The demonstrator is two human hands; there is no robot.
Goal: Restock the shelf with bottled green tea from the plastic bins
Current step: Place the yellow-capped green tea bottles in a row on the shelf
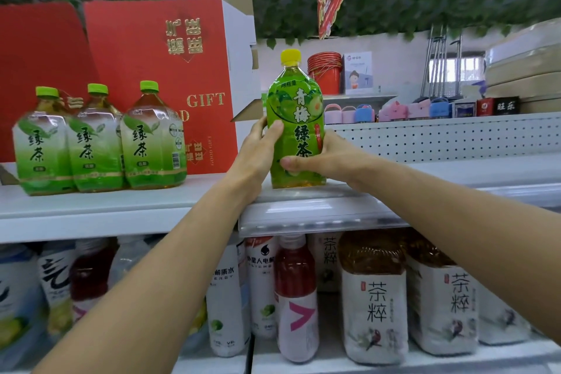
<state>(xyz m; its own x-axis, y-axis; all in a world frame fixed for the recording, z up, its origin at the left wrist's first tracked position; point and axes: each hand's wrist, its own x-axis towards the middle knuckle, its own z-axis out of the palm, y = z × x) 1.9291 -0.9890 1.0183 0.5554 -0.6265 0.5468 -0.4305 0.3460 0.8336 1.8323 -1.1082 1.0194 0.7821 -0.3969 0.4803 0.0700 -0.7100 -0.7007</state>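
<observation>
Both hands, left and right, hold one yellow-capped green plastic tea bottle upright on the white shelf; three green-capped tea bottles stand far left

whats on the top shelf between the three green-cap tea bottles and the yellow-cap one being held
Nothing stands on that stretch of the shelf in the head view. Only the left hand, gripping the yellow-cap bottle, crosses it; the red gift box sits behind.

A shop: white shelves carry rows of bottled drinks, green tea bottles and red gift boxes.
</observation>
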